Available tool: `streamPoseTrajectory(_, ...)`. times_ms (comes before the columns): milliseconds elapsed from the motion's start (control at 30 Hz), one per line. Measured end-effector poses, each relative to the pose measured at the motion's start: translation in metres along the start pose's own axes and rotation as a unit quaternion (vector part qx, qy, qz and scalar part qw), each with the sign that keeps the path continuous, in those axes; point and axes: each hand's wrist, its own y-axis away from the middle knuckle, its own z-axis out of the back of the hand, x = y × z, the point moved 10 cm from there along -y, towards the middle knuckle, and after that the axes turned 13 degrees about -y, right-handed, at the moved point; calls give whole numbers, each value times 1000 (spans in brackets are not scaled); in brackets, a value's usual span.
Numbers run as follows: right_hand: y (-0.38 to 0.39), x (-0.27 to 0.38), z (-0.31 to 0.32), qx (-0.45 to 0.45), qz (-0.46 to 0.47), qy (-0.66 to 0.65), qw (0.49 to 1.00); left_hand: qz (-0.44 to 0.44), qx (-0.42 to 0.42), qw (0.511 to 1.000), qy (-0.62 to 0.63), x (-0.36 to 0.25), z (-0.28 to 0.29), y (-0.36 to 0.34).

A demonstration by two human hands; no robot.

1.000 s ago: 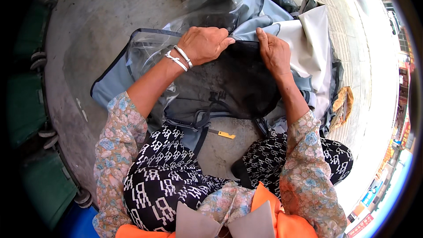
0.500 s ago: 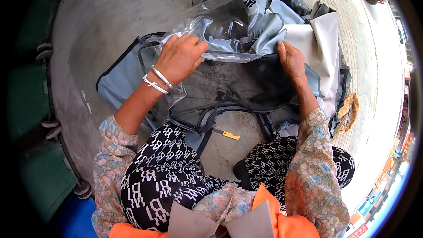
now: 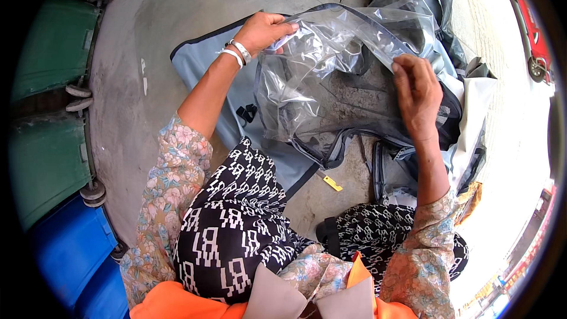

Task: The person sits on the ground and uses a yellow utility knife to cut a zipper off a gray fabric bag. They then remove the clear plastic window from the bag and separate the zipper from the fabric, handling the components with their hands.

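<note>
A clear plastic sheet with a dark-edged border is stretched between my two hands. My left hand pinches its upper left edge, thumb and fingers closed on it. At the right, my right hand holds the sheet's strip-like edge between thumb and fingers. Under the sheet spreads black mesh with a dark zip edging, joined to grey-blue fabric. On the ground before my knees lies a yellow-handled utility knife, its far end beside the zip edging.
Green wheeled bins and a blue bin line the left side. More bundled grey fabric lies at the far right. A pale panel and a brownish piece rest near my right arm. A red vehicle stands beyond.
Both hands have moved away from me and to the right, lifting and spreading the plastic sheet. The view has shifted, and more of the grey-blue fabric shows at the left.
</note>
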Motion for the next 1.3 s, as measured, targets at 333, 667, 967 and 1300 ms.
streamPoseTrajectory(333, 93, 81, -252, 265, 9, 88, 960, -135, -14, 989, 51, -29, 14, 9)
streamPoseTrajectory(667, 71, 33, -198, 230, -143, -237, 933, 141, 161, 973, 84, 144, -83, 111)
streamPoseTrajectory(967, 45, 95, -153, 259, -40, -264, 928, 77, 77, 967, 232, 61, -38, 116)
streamPoseTrajectory(1300, 40, 89, -179, 236, -17, -267, 934, 61, 51, 911, 406, 55, -41, 117)
